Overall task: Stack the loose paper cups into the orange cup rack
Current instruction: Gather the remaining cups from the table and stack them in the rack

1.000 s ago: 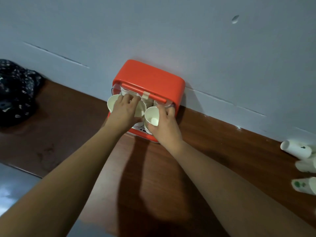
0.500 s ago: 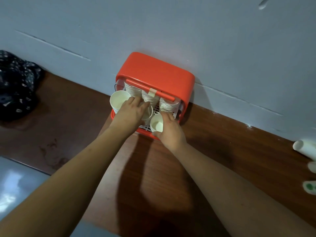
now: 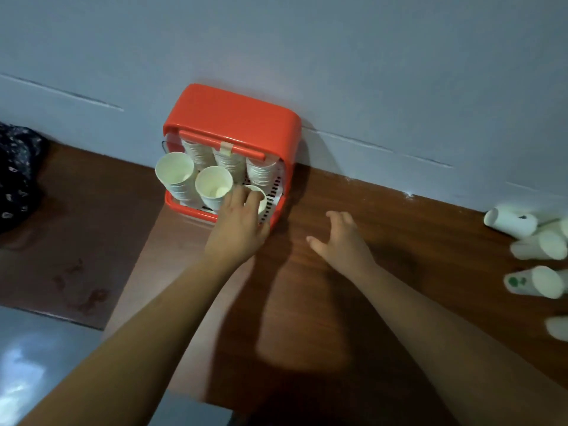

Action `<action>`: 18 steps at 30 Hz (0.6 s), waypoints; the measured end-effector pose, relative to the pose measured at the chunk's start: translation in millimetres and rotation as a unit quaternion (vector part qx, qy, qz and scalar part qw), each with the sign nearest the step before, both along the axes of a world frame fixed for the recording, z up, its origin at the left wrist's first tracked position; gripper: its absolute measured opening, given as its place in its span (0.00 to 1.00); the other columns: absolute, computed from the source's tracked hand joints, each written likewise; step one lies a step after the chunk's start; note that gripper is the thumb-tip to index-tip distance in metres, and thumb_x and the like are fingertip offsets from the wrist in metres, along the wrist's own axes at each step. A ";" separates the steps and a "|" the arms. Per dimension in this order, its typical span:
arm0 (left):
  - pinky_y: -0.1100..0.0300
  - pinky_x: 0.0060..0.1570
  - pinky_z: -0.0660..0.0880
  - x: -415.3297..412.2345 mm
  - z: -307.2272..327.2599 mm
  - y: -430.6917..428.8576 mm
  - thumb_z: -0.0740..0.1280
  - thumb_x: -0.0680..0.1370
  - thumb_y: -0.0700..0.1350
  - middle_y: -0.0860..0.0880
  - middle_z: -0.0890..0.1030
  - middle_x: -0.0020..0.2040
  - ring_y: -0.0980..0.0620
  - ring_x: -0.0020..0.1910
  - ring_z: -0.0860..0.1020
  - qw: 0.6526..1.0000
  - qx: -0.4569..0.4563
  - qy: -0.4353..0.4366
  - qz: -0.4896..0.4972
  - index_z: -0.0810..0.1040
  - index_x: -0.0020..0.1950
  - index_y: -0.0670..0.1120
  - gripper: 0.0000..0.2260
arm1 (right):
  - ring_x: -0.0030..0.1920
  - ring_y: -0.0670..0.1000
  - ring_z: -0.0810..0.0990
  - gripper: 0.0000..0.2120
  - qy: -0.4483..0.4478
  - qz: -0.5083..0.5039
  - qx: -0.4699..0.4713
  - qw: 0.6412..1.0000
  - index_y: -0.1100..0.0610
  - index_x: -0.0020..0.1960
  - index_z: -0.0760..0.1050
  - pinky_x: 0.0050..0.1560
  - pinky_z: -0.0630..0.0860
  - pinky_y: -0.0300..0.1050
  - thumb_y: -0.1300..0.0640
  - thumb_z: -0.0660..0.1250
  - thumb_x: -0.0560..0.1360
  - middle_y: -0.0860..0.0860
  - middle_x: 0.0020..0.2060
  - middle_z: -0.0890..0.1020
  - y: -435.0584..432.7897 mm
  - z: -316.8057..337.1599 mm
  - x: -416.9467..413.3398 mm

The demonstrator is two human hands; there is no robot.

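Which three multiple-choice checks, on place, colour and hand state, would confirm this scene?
1. Where do the loose cups lie? A) right of the rack B) left of it C) on top of it
2. What colour is the rack? A) blue B) orange C) green
3. How is the right hand? A) gripping a cup B) a fist C) open, empty
1 A, they lie on their sides on the table, far right. 2 B, its shell is orange. 3 C, its fingers are spread over the table; the left hand grips the front cup.
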State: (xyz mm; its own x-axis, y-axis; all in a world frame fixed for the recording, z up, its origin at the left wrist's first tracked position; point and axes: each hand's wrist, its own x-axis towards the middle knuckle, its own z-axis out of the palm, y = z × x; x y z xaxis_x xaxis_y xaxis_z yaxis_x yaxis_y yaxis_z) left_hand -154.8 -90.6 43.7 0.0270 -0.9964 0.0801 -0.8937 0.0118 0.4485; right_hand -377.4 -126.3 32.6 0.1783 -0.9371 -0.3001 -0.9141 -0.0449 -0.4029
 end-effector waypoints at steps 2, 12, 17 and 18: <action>0.43 0.54 0.72 -41.5 -4.7 -9.4 0.69 0.72 0.45 0.37 0.73 0.53 0.34 0.52 0.73 0.999 0.035 0.017 -0.028 0.75 0.58 0.37 0.18 | 0.69 0.53 0.70 0.35 0.042 -0.029 0.013 0.999 0.54 0.75 0.62 0.64 0.75 0.52 0.42 0.70 0.74 0.53 0.72 0.66 -4.1 3.2 -51.8; 0.46 0.62 0.71 -281.9 2.0 -74.6 0.67 0.79 0.50 0.40 0.69 0.63 0.39 0.64 0.69 0.962 0.154 -0.039 -0.222 0.69 0.69 0.41 0.22 | 0.62 0.58 0.73 0.30 0.089 -0.148 -0.053 0.984 0.60 0.68 0.70 0.61 0.73 0.52 0.46 0.71 0.73 0.58 0.64 0.72 11.0 52.2 -334.3; 0.46 0.63 0.71 -423.4 14.2 -110.1 0.68 0.78 0.50 0.40 0.68 0.67 0.39 0.66 0.69 0.948 0.129 -0.045 -0.286 0.68 0.69 0.41 0.24 | 0.59 0.56 0.75 0.29 0.077 -0.227 -0.087 0.967 0.58 0.66 0.70 0.56 0.76 0.52 0.46 0.73 0.72 0.56 0.62 0.72 16.7 70.5 -444.3; 0.47 0.62 0.71 -450.4 14.9 -117.5 0.68 0.78 0.49 0.40 0.69 0.66 0.40 0.65 0.70 0.948 0.124 -0.032 -0.292 0.68 0.70 0.41 0.24 | 0.59 0.55 0.75 0.29 0.081 -0.233 -0.077 0.966 0.57 0.66 0.70 0.54 0.75 0.50 0.45 0.73 0.72 0.55 0.62 0.72 17.0 68.8 -461.4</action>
State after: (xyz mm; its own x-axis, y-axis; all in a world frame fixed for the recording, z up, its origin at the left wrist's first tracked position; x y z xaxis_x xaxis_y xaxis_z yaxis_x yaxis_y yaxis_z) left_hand -605.2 -208.2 58.6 -0.5316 -0.8286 -0.1755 -0.7929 0.4139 0.4473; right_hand -838.7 -109.3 101.4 -0.3114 -0.9399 -0.1398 -0.9002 0.3389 -0.2735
